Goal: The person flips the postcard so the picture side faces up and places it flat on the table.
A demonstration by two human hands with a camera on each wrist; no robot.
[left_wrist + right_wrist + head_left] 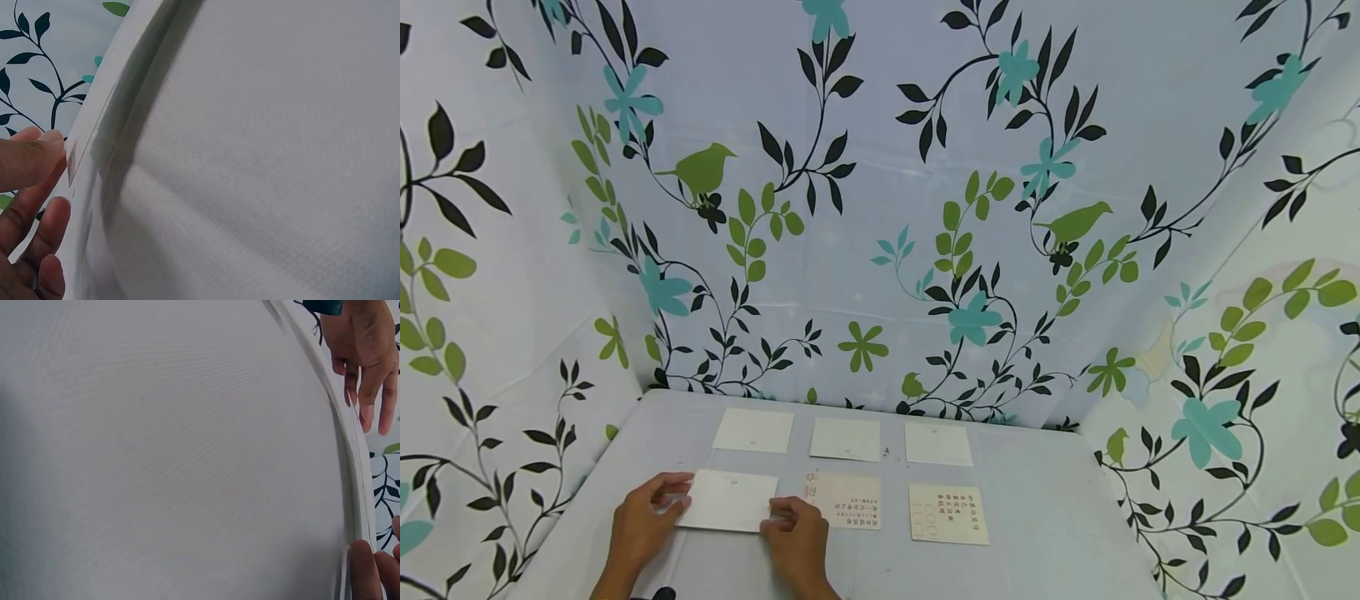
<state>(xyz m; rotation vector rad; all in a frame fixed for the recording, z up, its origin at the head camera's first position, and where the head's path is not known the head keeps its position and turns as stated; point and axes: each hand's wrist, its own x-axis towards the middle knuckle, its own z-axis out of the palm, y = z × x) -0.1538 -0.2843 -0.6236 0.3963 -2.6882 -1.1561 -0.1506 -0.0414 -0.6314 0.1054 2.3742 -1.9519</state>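
A blank-looking white card (733, 500) in the front row, at the left in the head view, is between both hands. My left hand (643, 521) pinches its left edge with the thumb and fingertips. At the opposite edge, my right hand (799, 537) grips the card near its lower right corner with curled fingers. The left wrist view shows the left hand (34, 206) with thumb and index finger at the card's thin edge (74, 164). In the right wrist view, fingertips of the right hand (369, 572) show low at the right, the left hand (365, 356) above.
Just right of the right hand lies a card with red and dark writing (850, 502); another written card (949, 515) is farther right. Behind them is a row of pale cards (753, 430), (846, 439), (938, 443). Patterned cloth (865, 275) surrounds the white table (1037, 500).
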